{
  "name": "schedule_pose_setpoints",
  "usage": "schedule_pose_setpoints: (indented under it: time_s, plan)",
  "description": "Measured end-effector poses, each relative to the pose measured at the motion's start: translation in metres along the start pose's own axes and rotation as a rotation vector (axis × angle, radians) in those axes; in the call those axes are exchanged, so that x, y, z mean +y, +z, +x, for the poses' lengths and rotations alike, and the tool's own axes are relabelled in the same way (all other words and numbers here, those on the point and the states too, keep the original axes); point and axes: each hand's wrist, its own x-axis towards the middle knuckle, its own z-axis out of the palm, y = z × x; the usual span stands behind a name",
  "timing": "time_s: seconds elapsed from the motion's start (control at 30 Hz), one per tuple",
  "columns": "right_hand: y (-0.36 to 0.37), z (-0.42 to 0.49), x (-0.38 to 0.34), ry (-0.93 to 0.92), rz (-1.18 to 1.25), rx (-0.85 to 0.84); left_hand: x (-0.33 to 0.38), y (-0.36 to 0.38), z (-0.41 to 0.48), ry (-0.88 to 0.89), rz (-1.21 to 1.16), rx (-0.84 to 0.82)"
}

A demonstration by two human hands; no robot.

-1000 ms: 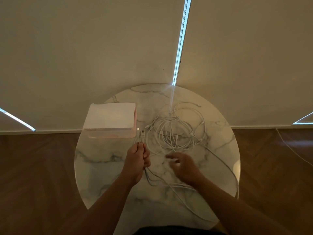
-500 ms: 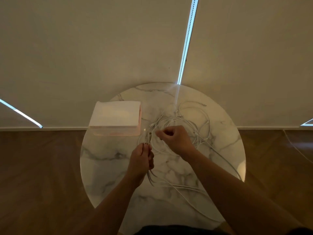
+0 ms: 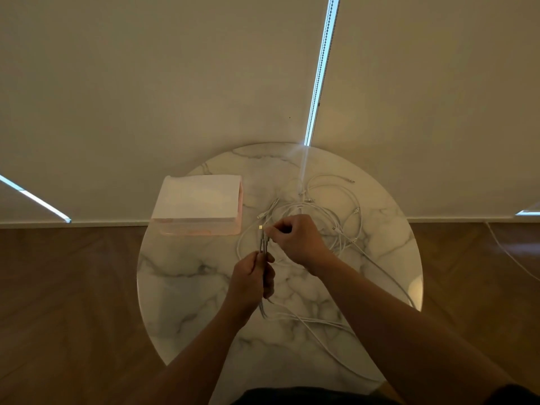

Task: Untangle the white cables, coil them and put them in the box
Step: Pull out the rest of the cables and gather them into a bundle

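Currently untangling: left hand (image 3: 251, 280) grips thin white cables (image 3: 336, 213); right hand (image 3: 295, 241) pinches one plug end (image 3: 260, 227); next, draw it free.

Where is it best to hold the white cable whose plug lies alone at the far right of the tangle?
Pinch its small plug end from above, on the far right side. It lies flat on the round marble table, pointing away from the tangle of thin white cables, with nothing crossing it, so it would probably draw out without snagging.
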Motion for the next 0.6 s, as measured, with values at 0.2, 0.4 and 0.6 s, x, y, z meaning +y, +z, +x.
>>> schedule_pose_setpoints:
  time_s: [0.2, 0.4, 0.6]
  plan:
    - [0.016, -0.030, 0.023, 0.150, 0.365, -0.083, 0.006, -0.007, 0.012, -0.054, -0.198, 0.156]
    - [0.041, -0.076, 0.080, 0.098, 0.060, -0.605, 0.015, -0.028, 0.028, -0.068, -0.288, 0.301]
    - [0.036, -0.075, 0.104, -0.034, -0.217, -0.511, 0.004, -0.047, 0.038, -0.067, -0.230, 0.405]
